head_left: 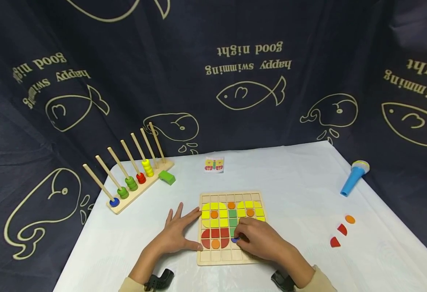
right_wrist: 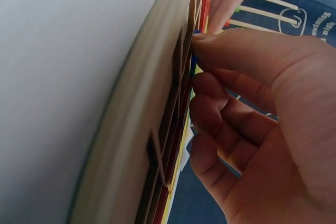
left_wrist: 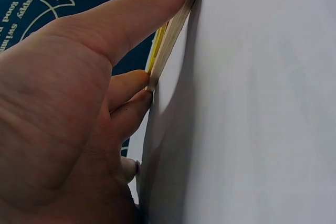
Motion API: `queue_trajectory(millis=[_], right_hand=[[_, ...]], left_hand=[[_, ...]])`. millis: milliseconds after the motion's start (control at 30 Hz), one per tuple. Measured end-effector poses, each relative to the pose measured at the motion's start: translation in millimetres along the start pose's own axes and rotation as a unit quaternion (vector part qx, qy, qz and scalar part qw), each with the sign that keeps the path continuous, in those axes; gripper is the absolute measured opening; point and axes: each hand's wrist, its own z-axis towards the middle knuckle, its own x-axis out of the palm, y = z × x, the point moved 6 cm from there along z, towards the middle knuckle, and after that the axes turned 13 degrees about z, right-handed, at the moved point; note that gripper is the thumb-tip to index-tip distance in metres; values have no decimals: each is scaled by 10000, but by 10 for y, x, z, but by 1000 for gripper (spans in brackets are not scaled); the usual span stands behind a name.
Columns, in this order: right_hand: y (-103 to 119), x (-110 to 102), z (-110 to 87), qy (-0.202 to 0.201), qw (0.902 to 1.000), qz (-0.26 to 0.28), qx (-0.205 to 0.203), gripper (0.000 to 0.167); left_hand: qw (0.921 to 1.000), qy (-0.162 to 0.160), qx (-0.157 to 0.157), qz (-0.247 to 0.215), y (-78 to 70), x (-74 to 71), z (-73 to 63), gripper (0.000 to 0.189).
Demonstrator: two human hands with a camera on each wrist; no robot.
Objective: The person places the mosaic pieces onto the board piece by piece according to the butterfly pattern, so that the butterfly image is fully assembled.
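A wooden grid board [head_left: 210, 255] lies on the white table, holding yellow, red, green and orange flat pieces in its squares. At its left edge my left hand [head_left: 175, 233] is spread, thumb and fingertips touching the rim; the left wrist view shows the same hand [left_wrist: 58, 93] against the board's side [left_wrist: 170, 40]. My right hand [head_left: 261, 239] bends over the lower middle of the board. Between its thumb and fingertips it pinches a small blue piece [head_left: 234, 240], set just below the green column. In the right wrist view, only a sliver of blue shows by the thumb.
A picture card [head_left: 214, 165] with a butterfly pattern lies behind the board. Left stands a pegged counting rack [head_left: 126, 202] with coloured rings, beside a green block [head_left: 167, 177]. To the right are a toy microphone [head_left: 353, 179], an orange disc [head_left: 350, 219] and two red quarter pieces [head_left: 335, 242].
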Motion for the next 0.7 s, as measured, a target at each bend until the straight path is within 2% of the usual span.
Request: queue_trajectory(millis=[200,367,600,700], right_hand=[[33,-2,7,-24,9999,-130,73,6],[3,-57,-36,-36,9996,-8,265,8],[-152,-237,-187,-194,9985,-64,507,7],[-255,-332,-295,-284,9967,-190,743,9]], left_hand=[[10000,-1,19,23,5,13,1,106],[10000,19,15,0,4,12,6,107],[10000,-2,29,73,24,28,16,108],[10000,9,7,41,28,32,11,107]])
